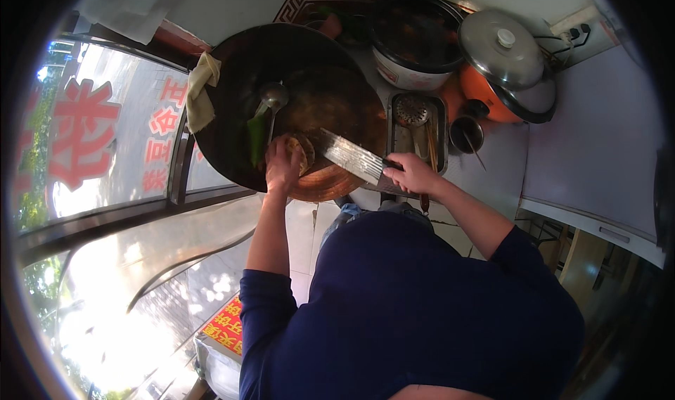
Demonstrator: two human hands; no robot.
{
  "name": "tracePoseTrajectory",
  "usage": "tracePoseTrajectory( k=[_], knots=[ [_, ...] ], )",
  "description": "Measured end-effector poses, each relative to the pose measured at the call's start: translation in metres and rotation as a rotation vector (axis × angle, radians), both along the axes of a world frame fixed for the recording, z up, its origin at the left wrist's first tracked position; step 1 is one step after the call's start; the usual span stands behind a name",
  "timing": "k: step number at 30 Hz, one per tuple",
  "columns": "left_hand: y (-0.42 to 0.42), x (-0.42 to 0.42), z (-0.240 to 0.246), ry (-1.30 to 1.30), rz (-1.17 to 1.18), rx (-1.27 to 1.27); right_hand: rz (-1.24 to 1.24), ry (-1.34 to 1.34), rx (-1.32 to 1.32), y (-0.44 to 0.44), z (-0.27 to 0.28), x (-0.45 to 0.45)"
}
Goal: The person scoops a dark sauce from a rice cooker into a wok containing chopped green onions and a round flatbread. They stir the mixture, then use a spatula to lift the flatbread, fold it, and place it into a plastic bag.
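Note:
My left hand [282, 163] grips a round flatbread [307, 155], whose near side its fingers partly cover. The bread rests on a round wooden chopping board [327, 186] with a dark, worn surface. In my right hand [414, 172] is a broad cleaver [350, 155] by its dark handle. Its blade points left over the board, its tip just right of the bread and apart from it. Beyond my left hand lie a metal ladle [274, 95] and a green pepper [257, 136]. They lie inside a large dark round pan [227, 94].
Right of the board sits a metal tray [444, 136] with a skimmer [412, 110]. A steel cup [466, 132] stands beside it. Behind are a white cooker [408, 68] with dark food and an orange pot [482, 94] under a metal lid [501, 49]. A cloth [203, 94] hangs over the pan's left rim.

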State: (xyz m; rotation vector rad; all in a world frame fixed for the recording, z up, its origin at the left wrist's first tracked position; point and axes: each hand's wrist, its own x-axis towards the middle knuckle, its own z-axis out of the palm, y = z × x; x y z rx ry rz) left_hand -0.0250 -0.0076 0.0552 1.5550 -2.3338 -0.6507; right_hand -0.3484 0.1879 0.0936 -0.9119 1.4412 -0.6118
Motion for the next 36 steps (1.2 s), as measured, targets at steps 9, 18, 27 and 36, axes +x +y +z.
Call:
tracePoseTrajectory(
  k=[9,18,27,36],
  knots=[
    [0.070,-0.022,0.005,-0.163,0.500,0.127,0.499,0.782,-0.820,-0.144,-0.005,-0.043],
    [0.096,-0.026,-0.017,0.247,0.790,0.184,0.835,0.787,-0.900,-0.189,-0.003,-0.058],
    [0.038,-0.012,-0.027,0.187,0.316,0.119,0.214,0.579,-0.558,-0.051,-0.027,-0.081],
    [0.019,-0.011,-0.013,0.121,0.172,0.175,-0.464,-0.283,-0.049,0.033,-0.081,0.024]
  ],
)
